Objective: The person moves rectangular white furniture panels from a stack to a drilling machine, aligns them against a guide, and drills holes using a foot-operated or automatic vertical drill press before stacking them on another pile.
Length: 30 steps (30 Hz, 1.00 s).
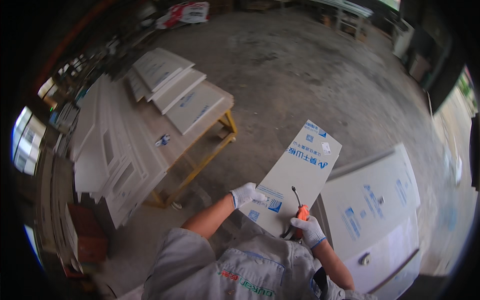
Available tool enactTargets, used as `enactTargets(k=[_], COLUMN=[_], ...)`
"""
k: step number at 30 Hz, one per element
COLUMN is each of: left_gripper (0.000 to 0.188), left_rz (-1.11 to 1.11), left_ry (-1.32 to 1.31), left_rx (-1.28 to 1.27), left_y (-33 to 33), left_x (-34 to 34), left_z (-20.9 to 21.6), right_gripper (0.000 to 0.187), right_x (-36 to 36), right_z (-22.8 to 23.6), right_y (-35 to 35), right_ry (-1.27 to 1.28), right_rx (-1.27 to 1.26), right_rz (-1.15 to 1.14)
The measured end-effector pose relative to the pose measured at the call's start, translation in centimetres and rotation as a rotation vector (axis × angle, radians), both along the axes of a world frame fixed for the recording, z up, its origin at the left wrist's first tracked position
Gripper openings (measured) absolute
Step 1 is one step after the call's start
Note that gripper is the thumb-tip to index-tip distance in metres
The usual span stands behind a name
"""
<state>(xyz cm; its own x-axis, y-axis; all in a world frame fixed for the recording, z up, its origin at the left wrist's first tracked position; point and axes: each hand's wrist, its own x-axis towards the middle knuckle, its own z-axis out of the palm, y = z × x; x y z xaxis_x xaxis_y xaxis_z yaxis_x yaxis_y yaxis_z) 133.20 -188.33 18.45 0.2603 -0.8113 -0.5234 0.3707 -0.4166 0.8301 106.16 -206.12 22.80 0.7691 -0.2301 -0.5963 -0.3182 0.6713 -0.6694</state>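
Observation:
A long pale grey board point(295, 175) with blue print and a small white label lies tilted in front of my body. My left hand point(248, 195), in a white knit glove, grips its left edge, thumb on the printed face. My right hand point(311, 231), gloved too, is closed around an orange-handled tool point(302, 214). The tool has a thin, slightly bent metal shaft with a dark rounded tip, which points away from me over the board. A dark curved part shows beside its handle; its exact kind is unclear.
At left, a yellow-legged table point(227, 122) bears stacked pale boards point(197, 105) and framed panels point(115, 155). More printed boards point(370, 205) lie close on my right, with a small roll point(365, 259) on top. Concrete floor point(300, 70) stretches ahead.

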Motion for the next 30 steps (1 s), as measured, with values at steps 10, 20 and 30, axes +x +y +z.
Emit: enactTargets(k=[10, 20, 30], left_gripper=[0.035, 0.037, 0.035], left_rz=[0.552, 0.798, 0.838], left_ry=[-0.072, 0.003, 0.203], left_rx=[0.026, 0.031, 0.164], left_y=[17.6, 24.4, 29.0], left_x=[14.3, 30.9, 45.6], left_z=[-2.8, -8.8, -11.5], right_gripper=[0.038, 0.045, 0.032], right_x=[29.6, 51.1, 45.2], right_z=[-4.6, -4.7, -7.7], right_y=[6.1, 11.7, 7.8], right_ry=[0.046, 0.167, 0.445], right_rx=[-0.294, -0.390, -0.284], right_rz=[0.602, 0.754, 0.647])
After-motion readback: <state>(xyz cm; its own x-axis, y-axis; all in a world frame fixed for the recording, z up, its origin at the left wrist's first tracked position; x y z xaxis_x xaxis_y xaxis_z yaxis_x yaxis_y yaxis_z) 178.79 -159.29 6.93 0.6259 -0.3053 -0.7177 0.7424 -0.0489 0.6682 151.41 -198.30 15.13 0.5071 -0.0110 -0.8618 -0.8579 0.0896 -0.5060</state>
